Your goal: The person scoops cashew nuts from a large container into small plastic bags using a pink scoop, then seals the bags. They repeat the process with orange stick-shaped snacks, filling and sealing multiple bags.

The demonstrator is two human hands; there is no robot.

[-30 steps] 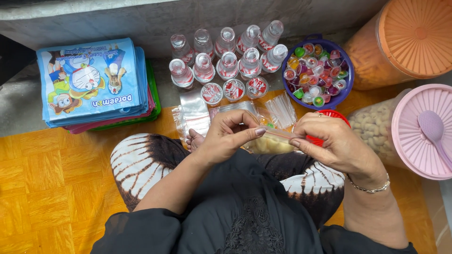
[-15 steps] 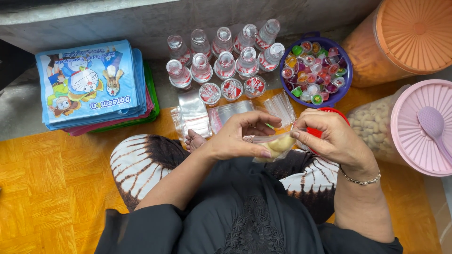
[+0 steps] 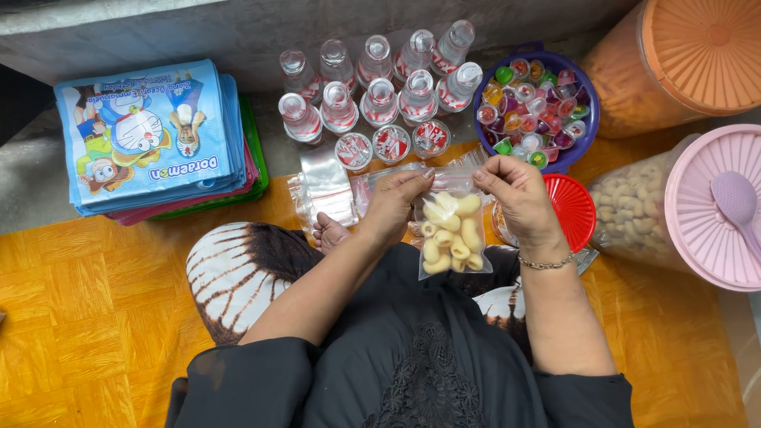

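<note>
Snack bag [image 3: 453,234]: small clear plastic bag, pale curled crackers inside, hanging upright at frame centre, just above the person's lap. Both hands hold it by the top edge.

Left hand [image 3: 394,208]: fingers pressed together, pinching the bag's upper left corner. Right hand [image 3: 519,196]: fingers pinching the upper right corner; thin bracelet [image 3: 547,262] on the wrist. Bag's top edge is stretched between the two pinches.

Lower frame: black sleeves and a brown-white patterned garment over the knees. Orange woven mat [image 3: 71,317] underneath, lower left to lower right.

Just beyond the hands: loose empty clear bags [image 3: 325,186] on the mat, centre-left. Red round lid [image 3: 572,210] right of the right hand, partly behind it.

Next row up: three sealed water cups [image 3: 391,143], then a cluster of small clear bottles [image 3: 372,83] at upper centre. Purple bowl [image 3: 583,127] of coloured jelly cups at upper centre-right.

Right edge: clear jar [image 3: 634,210] of pale snacks with a pink lid, a pink spoon [image 3: 737,202] lying on it. Upper right corner: big orange lidded container [image 3: 674,59].

Upper left: stack of flat cartoon-print bags [image 3: 151,139], blue on top.
</note>
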